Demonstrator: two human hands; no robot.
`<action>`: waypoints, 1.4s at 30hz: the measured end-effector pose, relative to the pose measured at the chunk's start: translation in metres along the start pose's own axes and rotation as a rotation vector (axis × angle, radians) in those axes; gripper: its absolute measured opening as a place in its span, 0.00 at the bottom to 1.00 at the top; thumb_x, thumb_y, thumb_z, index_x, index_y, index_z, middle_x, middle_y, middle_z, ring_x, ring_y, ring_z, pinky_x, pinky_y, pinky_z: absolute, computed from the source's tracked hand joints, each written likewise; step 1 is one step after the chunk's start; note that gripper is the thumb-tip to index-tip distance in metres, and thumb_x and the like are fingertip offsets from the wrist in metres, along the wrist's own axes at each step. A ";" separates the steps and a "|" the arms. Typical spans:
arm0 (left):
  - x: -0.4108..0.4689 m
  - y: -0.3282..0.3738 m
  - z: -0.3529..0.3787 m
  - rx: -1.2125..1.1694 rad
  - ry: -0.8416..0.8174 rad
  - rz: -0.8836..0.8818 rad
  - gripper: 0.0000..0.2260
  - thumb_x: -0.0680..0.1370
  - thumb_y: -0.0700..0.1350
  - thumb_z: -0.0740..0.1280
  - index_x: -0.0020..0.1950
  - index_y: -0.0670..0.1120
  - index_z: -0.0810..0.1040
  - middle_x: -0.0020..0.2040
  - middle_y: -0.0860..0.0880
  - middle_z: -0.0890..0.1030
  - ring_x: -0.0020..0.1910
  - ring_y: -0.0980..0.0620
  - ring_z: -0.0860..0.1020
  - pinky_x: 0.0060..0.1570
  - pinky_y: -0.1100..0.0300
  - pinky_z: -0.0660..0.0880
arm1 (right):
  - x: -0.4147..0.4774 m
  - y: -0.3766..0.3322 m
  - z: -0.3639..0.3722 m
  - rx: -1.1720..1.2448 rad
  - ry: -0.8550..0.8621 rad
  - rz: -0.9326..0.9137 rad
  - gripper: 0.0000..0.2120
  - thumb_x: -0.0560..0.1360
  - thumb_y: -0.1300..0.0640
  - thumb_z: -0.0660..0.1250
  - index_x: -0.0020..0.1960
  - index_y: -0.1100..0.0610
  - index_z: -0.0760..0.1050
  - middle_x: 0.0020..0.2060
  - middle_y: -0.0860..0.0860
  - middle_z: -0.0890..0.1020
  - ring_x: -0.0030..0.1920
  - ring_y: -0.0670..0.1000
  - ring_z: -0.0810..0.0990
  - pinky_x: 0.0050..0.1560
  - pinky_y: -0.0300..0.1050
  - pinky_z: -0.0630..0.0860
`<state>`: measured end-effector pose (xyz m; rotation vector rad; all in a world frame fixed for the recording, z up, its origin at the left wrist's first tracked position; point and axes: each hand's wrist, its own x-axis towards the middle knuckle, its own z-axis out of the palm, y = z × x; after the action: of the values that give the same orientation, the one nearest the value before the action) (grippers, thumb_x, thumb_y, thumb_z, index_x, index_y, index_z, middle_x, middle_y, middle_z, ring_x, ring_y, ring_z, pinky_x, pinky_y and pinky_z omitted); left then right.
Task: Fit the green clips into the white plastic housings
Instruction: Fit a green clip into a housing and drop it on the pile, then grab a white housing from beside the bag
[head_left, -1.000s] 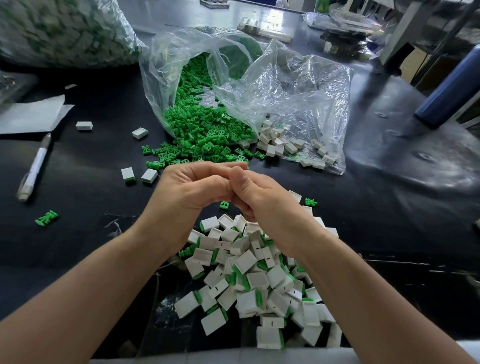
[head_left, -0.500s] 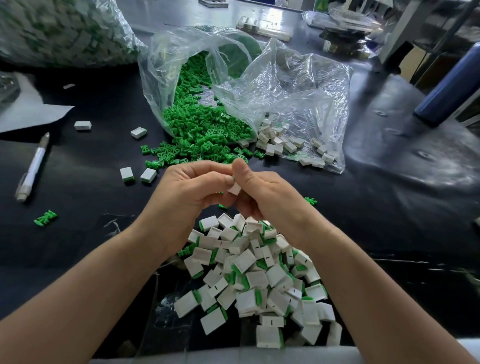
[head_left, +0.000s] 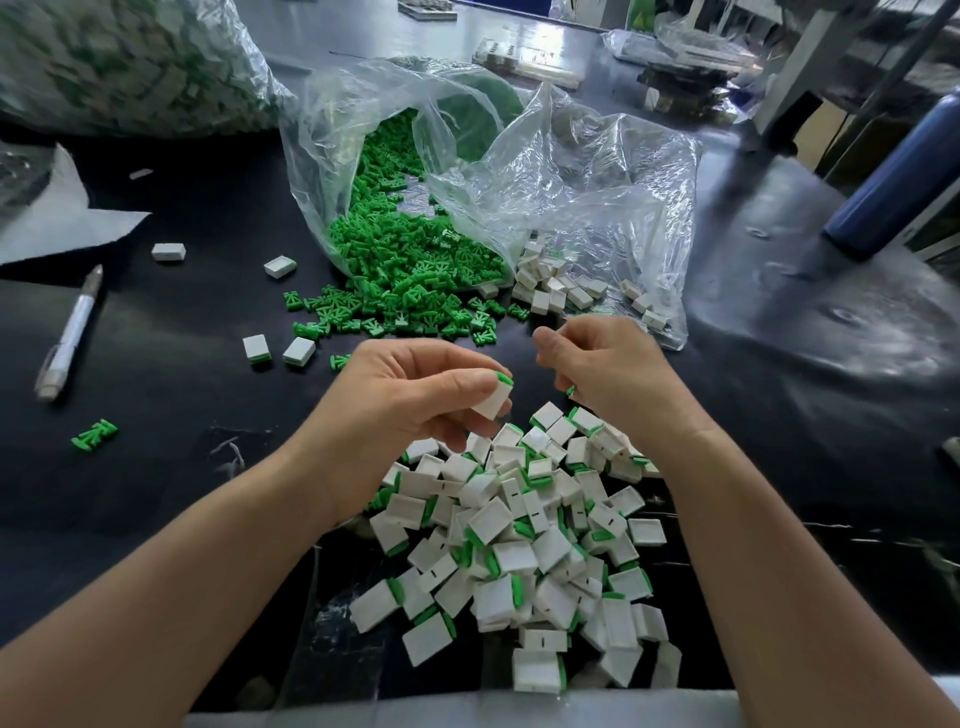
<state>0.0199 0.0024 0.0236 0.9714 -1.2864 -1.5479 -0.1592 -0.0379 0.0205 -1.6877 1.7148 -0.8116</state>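
Note:
My left hand pinches a white housing with a green clip seated at its top edge, just above the heap of fitted housings. My right hand hovers apart to the right with its fingers loosely curled. Nothing shows in its grip, only a fleck of green under the fingers. Loose green clips spill from a clear bag beyond both hands. Empty white housings lie in a second clear bag to the right of the clips.
A white pen and a stray green clip lie at the left. Single housings are scattered on the black table. A big filled bag sits at the far left, and a dark blue bottle at the right.
My hands, pressed together on one housing a second ago, have separated. The left hand keeps the housing with its clip. The right hand has moved right and a little away.

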 end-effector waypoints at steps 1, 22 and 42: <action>0.000 0.000 0.000 0.000 -0.005 -0.004 0.09 0.64 0.45 0.69 0.40 0.43 0.84 0.35 0.44 0.83 0.30 0.53 0.80 0.27 0.65 0.73 | 0.000 0.001 0.000 -0.009 0.002 -0.002 0.14 0.76 0.48 0.63 0.37 0.56 0.77 0.26 0.46 0.76 0.31 0.45 0.73 0.40 0.46 0.74; -0.001 0.003 0.001 0.081 0.094 -0.014 0.08 0.64 0.48 0.68 0.37 0.46 0.83 0.37 0.47 0.84 0.33 0.56 0.79 0.28 0.66 0.72 | 0.061 -0.001 -0.001 -0.433 0.043 0.058 0.30 0.72 0.70 0.54 0.73 0.56 0.60 0.72 0.56 0.61 0.72 0.57 0.56 0.71 0.51 0.55; 0.002 0.003 -0.002 0.046 0.167 -0.031 0.07 0.74 0.37 0.66 0.39 0.45 0.82 0.35 0.49 0.84 0.31 0.57 0.79 0.27 0.68 0.72 | 0.038 0.012 0.010 -0.508 -0.082 -0.285 0.27 0.69 0.75 0.55 0.62 0.57 0.75 0.65 0.51 0.73 0.65 0.53 0.70 0.64 0.45 0.65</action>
<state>0.0219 -0.0002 0.0267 1.1301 -1.1987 -1.4333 -0.1598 -0.0761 0.0048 -2.3084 1.7436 -0.4316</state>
